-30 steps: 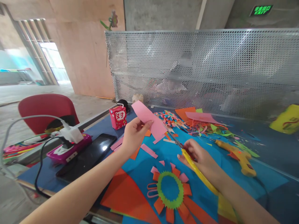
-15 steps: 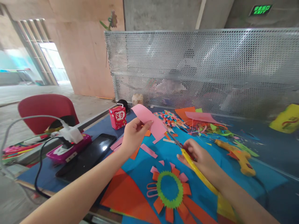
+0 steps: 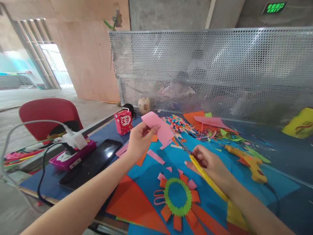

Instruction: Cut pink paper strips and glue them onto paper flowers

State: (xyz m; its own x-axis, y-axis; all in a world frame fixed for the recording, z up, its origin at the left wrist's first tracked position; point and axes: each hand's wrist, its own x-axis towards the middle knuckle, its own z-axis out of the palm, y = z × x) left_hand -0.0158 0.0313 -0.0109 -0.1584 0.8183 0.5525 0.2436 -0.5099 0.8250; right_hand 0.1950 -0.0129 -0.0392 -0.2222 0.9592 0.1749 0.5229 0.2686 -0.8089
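My left hand (image 3: 141,138) pinches a sheet of pink paper (image 3: 163,132) between thumb and fingers, above the table. In my right hand (image 3: 206,163) is a pair of scissors (image 3: 207,180) with yellow handles, its blades at the right edge of the pink paper. A narrow pink strip hangs at the sheet's lower edge. Below the hands lies a green paper ring (image 3: 169,203) with orange and pink loops and tabs around it. Cut pink strips (image 3: 156,157) lie on the blue paper (image 3: 156,176), near my left hand.
A yellow glue gun (image 3: 246,160) lies at right, near colourful paper scraps (image 3: 220,133). At left are a black phone (image 3: 91,164), a purple power strip (image 3: 73,158) and a red drink carton (image 3: 123,122). A perforated metal screen (image 3: 151,62) stands behind; people are beyond it.
The pink sheet's upper end has curled over and shifted slightly right. The narrow strip at its lower edge stands out farther from it. Both hands have barely moved.
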